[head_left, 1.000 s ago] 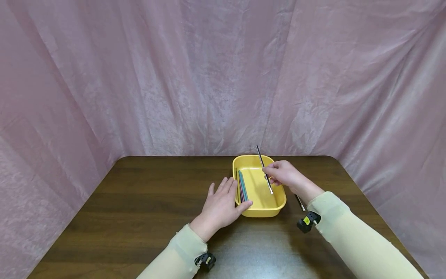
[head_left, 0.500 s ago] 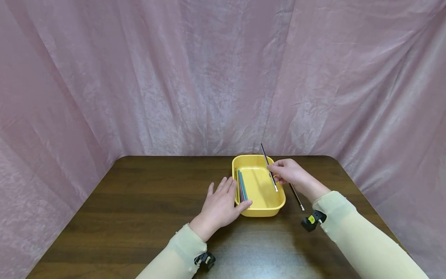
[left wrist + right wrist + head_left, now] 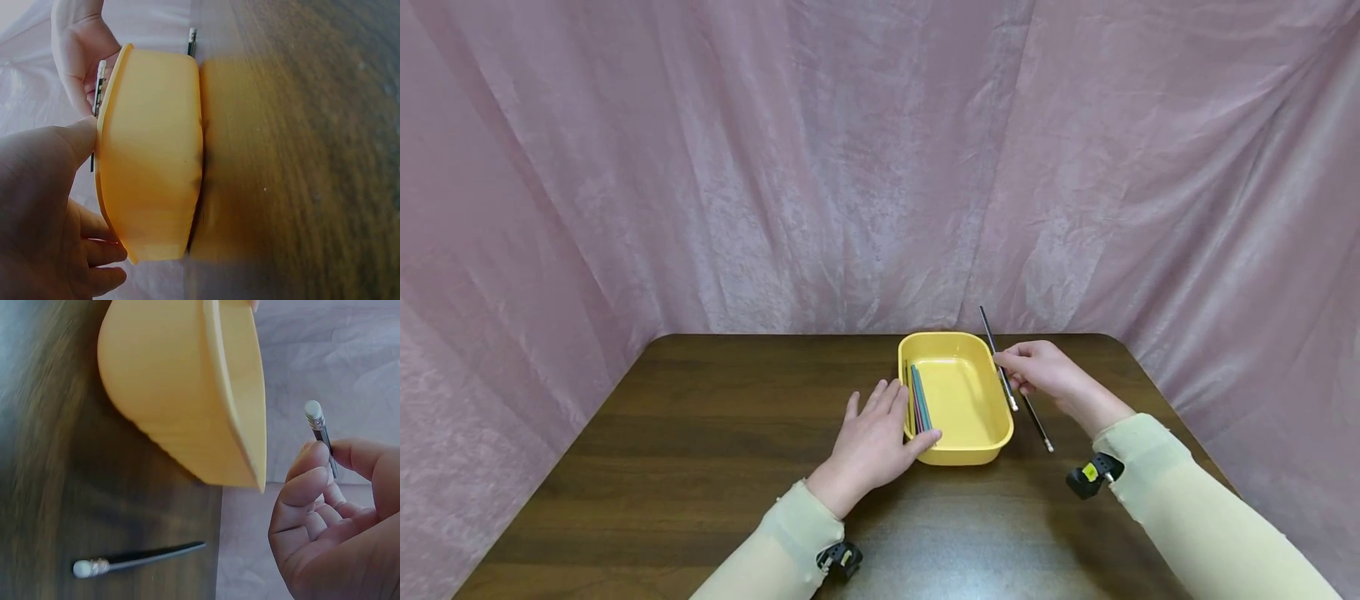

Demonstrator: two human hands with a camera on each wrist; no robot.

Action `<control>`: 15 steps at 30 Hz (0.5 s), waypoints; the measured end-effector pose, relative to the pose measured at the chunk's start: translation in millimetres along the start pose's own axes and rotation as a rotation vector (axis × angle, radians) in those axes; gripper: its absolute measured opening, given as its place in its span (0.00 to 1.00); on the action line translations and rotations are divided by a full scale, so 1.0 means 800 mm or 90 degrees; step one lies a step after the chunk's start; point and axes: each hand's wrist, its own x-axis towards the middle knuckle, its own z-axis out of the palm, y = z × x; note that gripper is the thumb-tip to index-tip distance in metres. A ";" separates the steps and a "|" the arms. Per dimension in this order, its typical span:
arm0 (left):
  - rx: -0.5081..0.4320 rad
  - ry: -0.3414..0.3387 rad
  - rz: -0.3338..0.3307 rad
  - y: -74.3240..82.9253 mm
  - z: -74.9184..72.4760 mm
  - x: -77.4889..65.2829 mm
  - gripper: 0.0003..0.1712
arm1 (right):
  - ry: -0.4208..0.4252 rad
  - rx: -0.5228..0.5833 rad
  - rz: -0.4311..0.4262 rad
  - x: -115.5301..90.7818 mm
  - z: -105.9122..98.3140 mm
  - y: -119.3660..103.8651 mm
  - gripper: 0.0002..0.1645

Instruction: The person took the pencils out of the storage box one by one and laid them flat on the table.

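Observation:
In the head view a yellow plastic tub (image 3: 964,457) stands on the table, with several pencils (image 3: 922,400), teal and darker ones, along its left inner wall. My left hand (image 3: 874,440) rests on the tub's left and near rim, fingers extended and thumb over the corner. Between thumb and fingertips, my right hand (image 3: 1037,368) pinches a dark pencil (image 3: 988,329) with a white eraser (image 3: 314,410). That pencil is tilted, eraser end toward me, at the tub's right rim. Another dark pencil (image 3: 147,555) lies on the table just right of the tub, partly covered in the head view.
The brown wooden table (image 3: 715,433) extends left of and in front of the tub. Behind its far edge hangs a pink curtain (image 3: 850,167). Each wrist carries a small black camera (image 3: 1095,476).
My right hand has moved right with the pencil, from above the tub's inside to its right rim. More of the pencil on the table shows. The left hand stays on the rim.

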 end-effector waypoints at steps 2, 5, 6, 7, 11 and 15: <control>0.000 0.003 0.002 0.000 -0.001 -0.001 0.56 | 0.001 0.001 0.002 -0.001 -0.004 0.003 0.16; -0.004 0.010 0.007 0.001 -0.003 -0.001 0.56 | 0.004 0.001 0.007 -0.003 -0.010 0.008 0.14; -0.003 0.010 0.006 0.001 -0.003 -0.001 0.56 | 0.003 -0.001 0.007 -0.004 -0.012 0.009 0.14; -0.003 0.008 0.005 0.001 -0.003 -0.001 0.56 | 0.004 -0.003 0.007 -0.005 -0.014 0.011 0.14; 0.000 0.004 0.000 0.000 -0.001 0.000 0.56 | 0.005 -0.013 0.011 -0.007 -0.022 0.018 0.14; 0.000 0.008 0.003 0.001 -0.002 0.000 0.56 | 0.006 -0.016 0.025 -0.011 -0.030 0.024 0.14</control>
